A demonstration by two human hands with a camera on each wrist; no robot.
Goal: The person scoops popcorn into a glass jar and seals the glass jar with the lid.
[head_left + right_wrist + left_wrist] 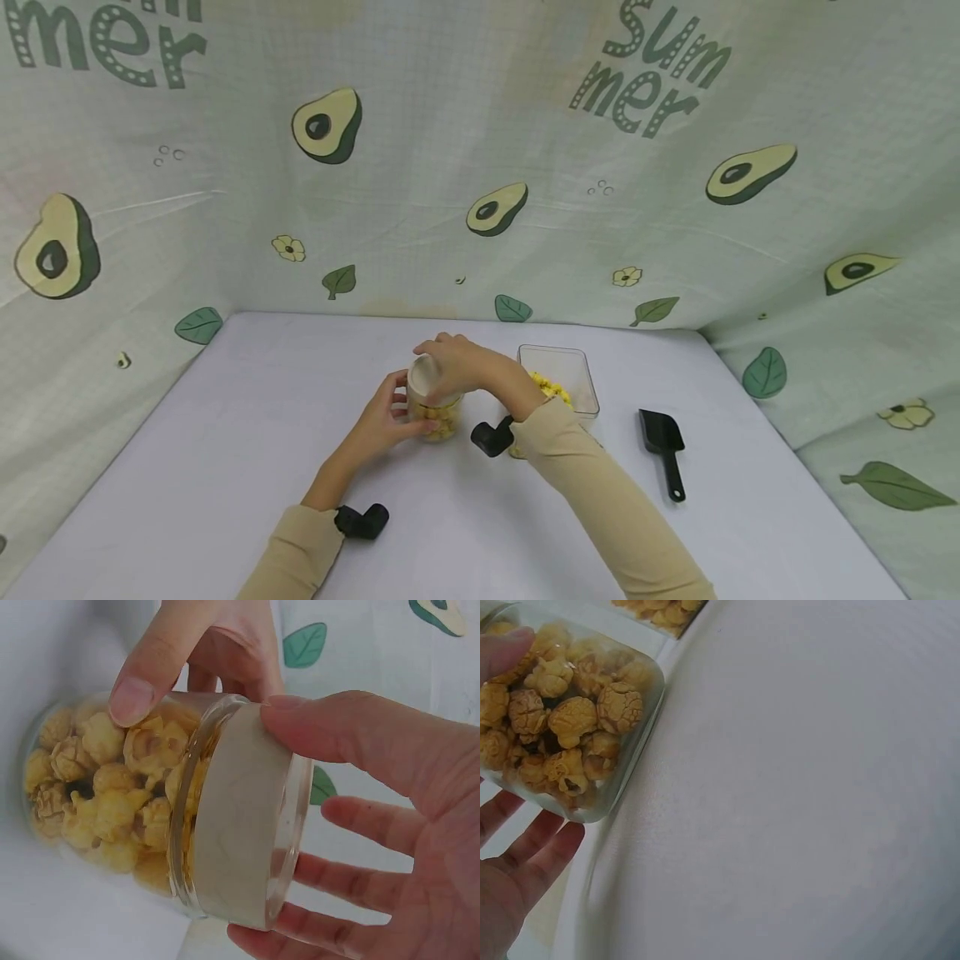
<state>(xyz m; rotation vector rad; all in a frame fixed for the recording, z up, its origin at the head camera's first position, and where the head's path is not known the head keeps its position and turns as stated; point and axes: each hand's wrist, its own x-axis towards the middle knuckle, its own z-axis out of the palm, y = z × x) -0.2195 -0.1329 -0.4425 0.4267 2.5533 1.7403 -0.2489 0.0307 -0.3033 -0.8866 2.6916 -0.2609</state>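
A clear jar (pixel 442 421) filled with caramel popcorn stands on the white table, its rounded body also large in the right wrist view. My left hand (pixel 384 418) grips it from the left, thumb (pixel 135 701) across the near side and fingers round the far side. Over its mouth sits a pale lid (pixel 241 817) with a clear rim. My right hand (pixel 463 367) holds this lid from above, thumb on one edge and spread fingertips on the opposite edge.
Behind my right wrist stands a clear square box (pixel 583 367) with yellow popcorn (pixel 551 387). Part of another popcorn container (pixel 517 452) peeks out below that forearm. A black scoop (pixel 663 437) lies to the right. Printed cloth (pixel 420 167) walls the table's back and sides.
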